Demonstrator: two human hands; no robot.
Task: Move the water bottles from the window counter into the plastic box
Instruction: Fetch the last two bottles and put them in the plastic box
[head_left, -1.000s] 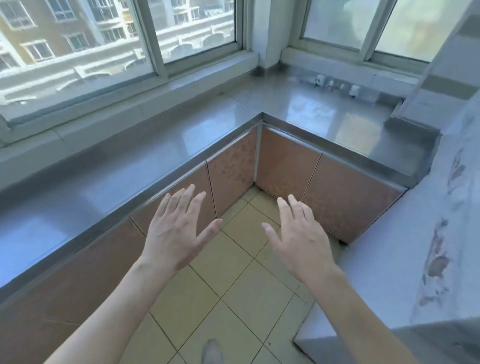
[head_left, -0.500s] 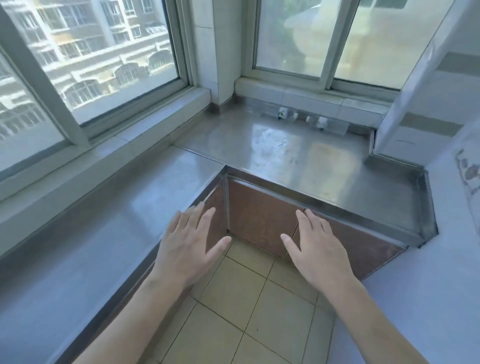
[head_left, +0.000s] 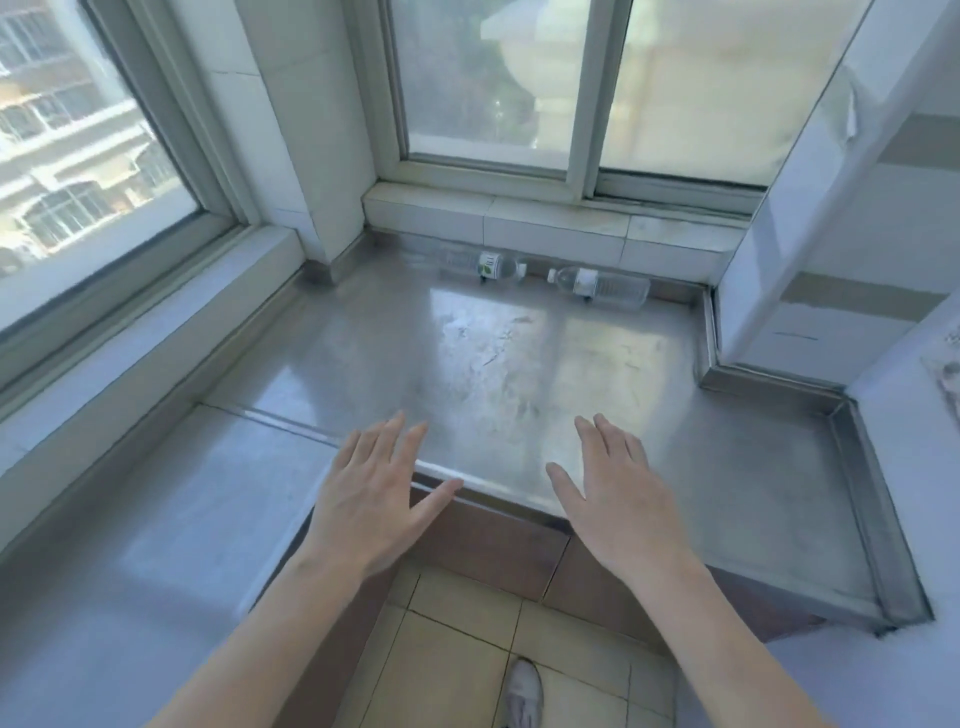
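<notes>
**Both hands open over counter edge; 2 bottles at back, untouched**

Landmark = steel counter (head_left: 467, 374), L-shaped, running under the windows.

L to R:
- Left window (head_left: 78, 145) above the counter's left wing; bldgs outside, blurred.
- Left hand (head_left: 374, 493): palm down, fingers straight and spread, thumb out. Holds nothing. Over the counter's inner corner, at its front edge. Can't tell if hovering or touching.
- Left bottle (head_left: 480, 266): clear, lying on its side at the counter's back edge, against the tiled sill (head_left: 519, 221). White label w/ green mark, cap end pointing right.
- Right bottle (head_left: 600, 287): clear, also on its side at the counter's back edge, cap end pointing left, so caps face each other w/ small gap between. White label band.
- Right hand (head_left: 618, 499): palm down, fingers straight, thumb out. Empty. Over the counter's front edge, well apart from both bottles.
- Shoe (head_left: 522, 691): pale, on tiled floor (head_left: 441, 665) below the counter front, between the forearms.
</notes>
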